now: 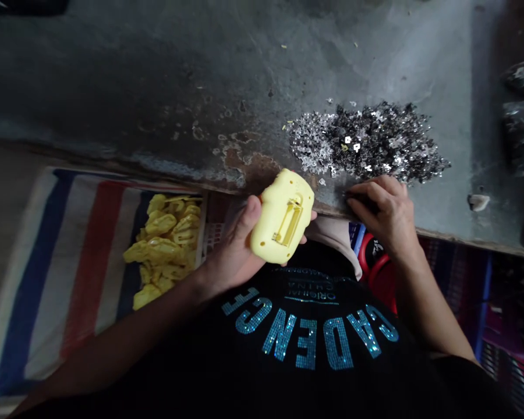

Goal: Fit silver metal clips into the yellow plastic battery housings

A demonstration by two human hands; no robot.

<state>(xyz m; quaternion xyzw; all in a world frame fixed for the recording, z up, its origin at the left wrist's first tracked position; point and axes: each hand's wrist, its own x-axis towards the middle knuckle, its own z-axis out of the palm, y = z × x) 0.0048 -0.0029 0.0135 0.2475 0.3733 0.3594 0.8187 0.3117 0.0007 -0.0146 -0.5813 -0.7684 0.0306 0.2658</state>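
Note:
My left hand (pixel 236 250) is closed round a pale yellow plastic shell (pixel 283 215) with a slotted inner face turned up, held just in front of the table's edge. My right hand (pixel 382 212) rests on the table edge beside a heap of small shiny metal pieces (pixel 367 142). Its fingers are curled and pressed together near the heap; what they pinch, if anything, is hidden.
A grey worn table (pixel 201 87) spreads ahead. Low on the left, a box (pixel 204 221) holds several yellow plastic shells (pixel 168 244) on a striped red, white and blue sheet (pixel 70 256). Dark bags (pixel 521 116) lie at the far right. A red object (pixel 378 265) sits under the table edge.

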